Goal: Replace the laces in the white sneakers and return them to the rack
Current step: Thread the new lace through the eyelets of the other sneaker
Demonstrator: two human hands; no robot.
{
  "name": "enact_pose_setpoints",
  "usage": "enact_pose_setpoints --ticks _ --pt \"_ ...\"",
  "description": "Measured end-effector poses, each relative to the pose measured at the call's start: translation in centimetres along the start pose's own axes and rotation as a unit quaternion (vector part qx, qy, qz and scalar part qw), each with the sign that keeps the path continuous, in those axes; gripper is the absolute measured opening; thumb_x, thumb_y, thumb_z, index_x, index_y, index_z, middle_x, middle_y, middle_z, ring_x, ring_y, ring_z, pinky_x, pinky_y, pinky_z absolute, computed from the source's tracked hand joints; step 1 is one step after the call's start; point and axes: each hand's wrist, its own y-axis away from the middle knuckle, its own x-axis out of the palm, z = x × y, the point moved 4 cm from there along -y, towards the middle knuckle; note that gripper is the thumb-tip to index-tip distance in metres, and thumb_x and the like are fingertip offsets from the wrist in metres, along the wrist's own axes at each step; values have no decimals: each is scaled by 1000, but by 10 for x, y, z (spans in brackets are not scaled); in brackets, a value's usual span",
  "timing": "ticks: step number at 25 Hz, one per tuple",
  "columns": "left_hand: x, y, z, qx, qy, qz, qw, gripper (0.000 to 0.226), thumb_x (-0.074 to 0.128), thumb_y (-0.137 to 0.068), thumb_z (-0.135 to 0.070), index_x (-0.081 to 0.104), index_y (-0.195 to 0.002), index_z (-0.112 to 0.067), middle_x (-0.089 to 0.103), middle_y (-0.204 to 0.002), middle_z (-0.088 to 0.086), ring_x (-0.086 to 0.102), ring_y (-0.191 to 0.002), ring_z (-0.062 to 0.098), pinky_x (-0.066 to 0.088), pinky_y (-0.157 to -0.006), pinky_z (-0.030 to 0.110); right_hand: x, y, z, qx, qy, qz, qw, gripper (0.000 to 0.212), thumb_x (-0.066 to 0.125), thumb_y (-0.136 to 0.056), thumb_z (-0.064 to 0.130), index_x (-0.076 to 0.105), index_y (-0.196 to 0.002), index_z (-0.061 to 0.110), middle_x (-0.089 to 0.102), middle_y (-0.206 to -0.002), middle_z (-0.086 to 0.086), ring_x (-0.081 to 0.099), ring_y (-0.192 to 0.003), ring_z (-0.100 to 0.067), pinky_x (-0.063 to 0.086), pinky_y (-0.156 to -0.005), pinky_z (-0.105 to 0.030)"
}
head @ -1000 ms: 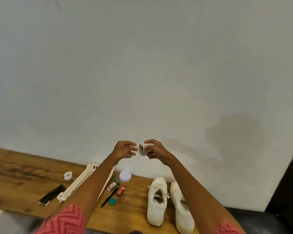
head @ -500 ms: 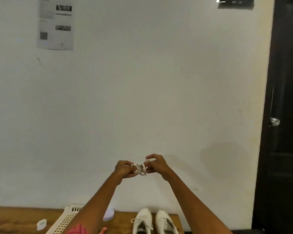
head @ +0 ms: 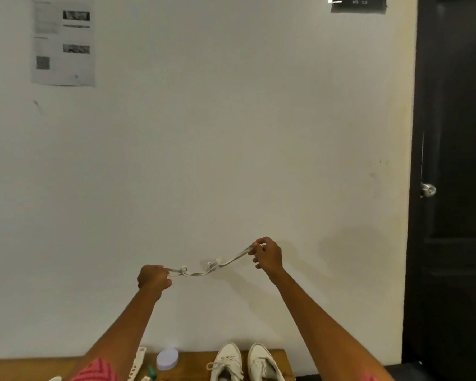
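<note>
Stretching one lace (head: 204,269) between two hands, left hand (head: 153,279), right hand (head: 268,255), two sneakers (head: 242,362)

Both white sneakers (head: 243,364) run off the bottom edge, heels out of sight, and the left arm covers much of the white slotted rack (head: 137,362) on the table (head: 195,365). The lace (head: 204,269) bunches into small tangles mid-span, too fine to tell knots from loops, and its ends vanish inside the fingers (head: 256,247) of the right hand. Print on the wall sheet (head: 63,41) is a blur, and the dark sign (head: 358,3) is clipped at the top.
</note>
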Motion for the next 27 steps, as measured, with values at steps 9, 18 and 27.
enact_pose_setpoints --ticks 9,18,27 --pt "86 65 -11 163 -207 302 916 34 68 -84 -16 59 -116 -7 61 -109 10 58 -103 24 50 -80 32 51 -6 10 -167 188 138 958 24 65 -87 29 73 -88 6 66 -78 -7 52 -71 -13 38 -60 -22" --pt "101 29 -5 154 -210 109 959 14 54 -91 -20 58 -78 -15 70 -89 7 65 -92 29 53 -87 38 24 -27 -21 -27 20 127 991 21 69 -85 23 66 -77 4 54 -53 -2 52 -46 -12 40 -50 -15" --pt "24 -21 27 79 -546 -30 833 24 55 -89 -7 60 -112 -4 62 -115 14 59 -109 29 46 -88 34 -25 -45 -60 30 -99 -100 990 10 57 -94 19 60 -91 9 58 -67 -4 50 -56 -13 40 -48 -20"
